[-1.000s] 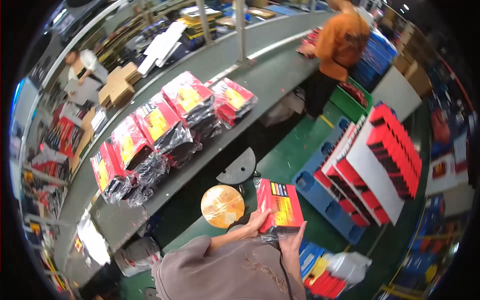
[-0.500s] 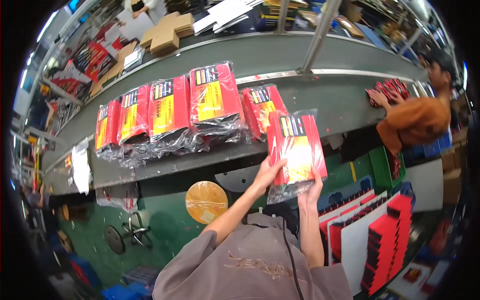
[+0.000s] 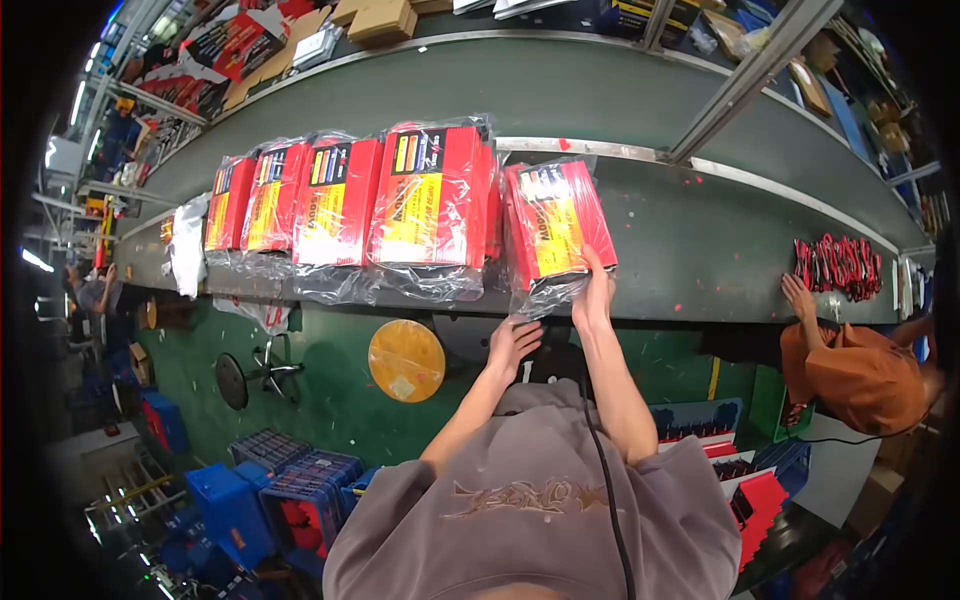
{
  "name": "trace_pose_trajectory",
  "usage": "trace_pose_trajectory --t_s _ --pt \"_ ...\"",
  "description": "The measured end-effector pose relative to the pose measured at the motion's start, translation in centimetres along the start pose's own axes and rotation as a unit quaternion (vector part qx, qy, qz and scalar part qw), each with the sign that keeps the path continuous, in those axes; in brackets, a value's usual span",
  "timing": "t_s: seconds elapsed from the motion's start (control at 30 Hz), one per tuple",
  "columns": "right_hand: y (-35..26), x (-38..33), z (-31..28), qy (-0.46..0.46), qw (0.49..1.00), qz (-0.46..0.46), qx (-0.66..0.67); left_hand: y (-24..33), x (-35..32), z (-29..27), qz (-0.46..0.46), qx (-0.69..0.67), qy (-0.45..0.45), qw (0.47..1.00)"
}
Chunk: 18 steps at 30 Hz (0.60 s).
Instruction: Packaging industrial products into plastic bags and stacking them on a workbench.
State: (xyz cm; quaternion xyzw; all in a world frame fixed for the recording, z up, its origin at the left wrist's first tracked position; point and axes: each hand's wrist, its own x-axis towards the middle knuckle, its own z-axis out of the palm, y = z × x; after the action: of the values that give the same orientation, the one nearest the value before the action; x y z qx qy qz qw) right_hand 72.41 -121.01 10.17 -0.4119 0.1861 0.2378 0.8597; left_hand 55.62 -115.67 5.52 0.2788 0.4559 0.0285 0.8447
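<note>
A red, bagged box [image 3: 560,215] with a yellow-and-black label rests on the grey bench at the right end of a row of similar bagged boxes [image 3: 425,205]. My right hand [image 3: 594,292] grips its lower right corner, the thumb lying over the front. At the near edge of the box, my left hand [image 3: 513,343] has its fingers bent around the loose end of the see-through plastic bag [image 3: 540,298]. Whether another box lies beneath this one is hidden.
A metal post [image 3: 750,85] rises from the rail behind the bench [image 3: 690,240]. On the right, a co-worker in orange [image 3: 850,375] reaches toward bundled red-and-black cables [image 3: 838,268]. A round wooden stool [image 3: 406,360] stands below the bench edge; blue crates [image 3: 310,490] sit lower left.
The bagged box has moved from in front of me up and left onto the bench beside the row. My left hand has shifted from the box's side to the bag's loose end.
</note>
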Motion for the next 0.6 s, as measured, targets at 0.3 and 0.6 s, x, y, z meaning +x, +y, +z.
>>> trace_pose_trajectory --t_s 0.3,0.6 --pt "-5.0 -4.5 -1.9 0.038 0.910 -0.221 -0.349 4.2 5.3 4.5 -0.052 -0.378 -0.224 0.897" --pt "-2.4 11.9 2.0 -0.131 0.844 -0.018 -0.519 4.0 6.9 6.0 0.127 -0.326 -0.158 0.923"
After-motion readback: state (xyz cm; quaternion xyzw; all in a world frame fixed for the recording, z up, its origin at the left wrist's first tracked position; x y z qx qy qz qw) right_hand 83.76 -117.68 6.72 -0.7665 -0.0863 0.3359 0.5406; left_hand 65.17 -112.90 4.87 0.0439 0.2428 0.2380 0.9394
